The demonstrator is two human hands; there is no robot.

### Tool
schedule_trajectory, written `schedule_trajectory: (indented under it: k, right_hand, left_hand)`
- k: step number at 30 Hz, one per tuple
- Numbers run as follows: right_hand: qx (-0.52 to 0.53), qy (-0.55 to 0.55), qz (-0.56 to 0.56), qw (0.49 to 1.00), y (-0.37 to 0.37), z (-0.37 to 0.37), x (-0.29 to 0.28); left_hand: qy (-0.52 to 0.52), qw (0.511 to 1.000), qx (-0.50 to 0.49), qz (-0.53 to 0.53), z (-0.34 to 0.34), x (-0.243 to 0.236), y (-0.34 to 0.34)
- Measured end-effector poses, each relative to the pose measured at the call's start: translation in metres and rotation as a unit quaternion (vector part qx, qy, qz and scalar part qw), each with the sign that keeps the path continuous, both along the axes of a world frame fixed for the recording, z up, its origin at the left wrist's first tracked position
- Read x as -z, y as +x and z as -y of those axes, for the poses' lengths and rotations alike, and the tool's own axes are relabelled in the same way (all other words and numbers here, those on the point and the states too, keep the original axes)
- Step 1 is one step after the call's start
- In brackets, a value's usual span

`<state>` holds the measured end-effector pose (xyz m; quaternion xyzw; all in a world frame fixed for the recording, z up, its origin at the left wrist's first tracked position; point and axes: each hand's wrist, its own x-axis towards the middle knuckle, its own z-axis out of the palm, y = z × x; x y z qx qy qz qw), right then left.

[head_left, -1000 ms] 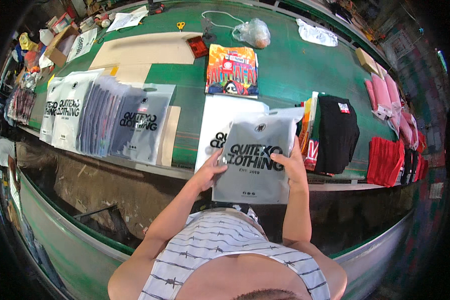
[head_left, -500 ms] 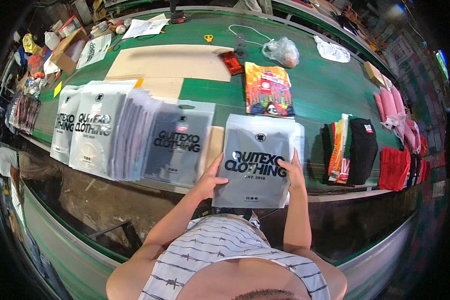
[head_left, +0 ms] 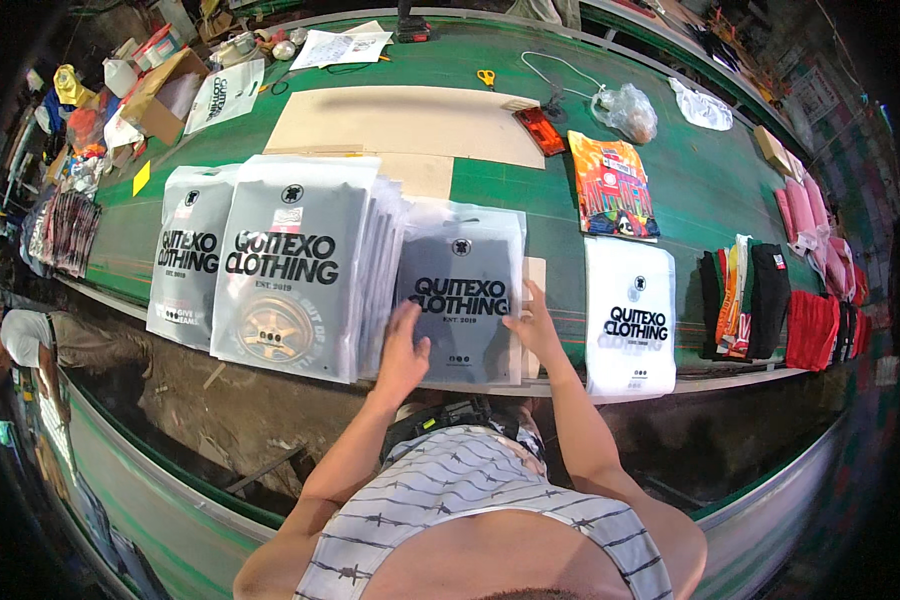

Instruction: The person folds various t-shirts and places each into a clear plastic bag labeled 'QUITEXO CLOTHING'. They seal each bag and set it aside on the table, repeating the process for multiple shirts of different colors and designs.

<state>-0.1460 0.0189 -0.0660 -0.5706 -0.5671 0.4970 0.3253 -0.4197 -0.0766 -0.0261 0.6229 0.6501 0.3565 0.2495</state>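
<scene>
Bagged garments lie at left, with both hands on a dark-filled bag and loose folded pieces at right.

On the near left of the green table [head_left: 690, 200], a small bagged pile [head_left: 185, 265] and a taller bagged stack [head_left: 290, 215] look finished. The left hand [head_left: 400, 352], fingers spread, is at the left edge of the dark-filled bag [head_left: 460, 335], which lies just beside that stack near the table's front edge and looks packed. The right hand [head_left: 540, 325], thumb and fingers apart, is at its right edge. Farther right, flat white bagging [head_left: 630, 290] shows no dark garment inside; the orange printed garment [head_left: 615, 185] beyond it and the folded garments [head_left: 735, 300] at right seem unbagged, so work apparently remains.
</scene>
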Motion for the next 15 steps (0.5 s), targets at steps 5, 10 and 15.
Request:
schedule_trajectory:
  k: [5,10,15]
  right_hand:
    - [0.046,0.043,0.04,0.997,-0.017,0.016,0.017]
    - [0.132,0.081,0.049,0.987,-0.036,0.021,0.024]
    - [0.177,0.031,-0.001,0.984,-0.039,0.024,0.022]
  left_hand:
    - [-0.073,0.988,0.095,-0.095,0.024,0.027,0.009]
    - [-0.122,0.974,0.106,-0.158,0.011,0.036,0.009]
    - [-0.139,0.968,0.115,-0.176,-0.002,0.036,0.009]
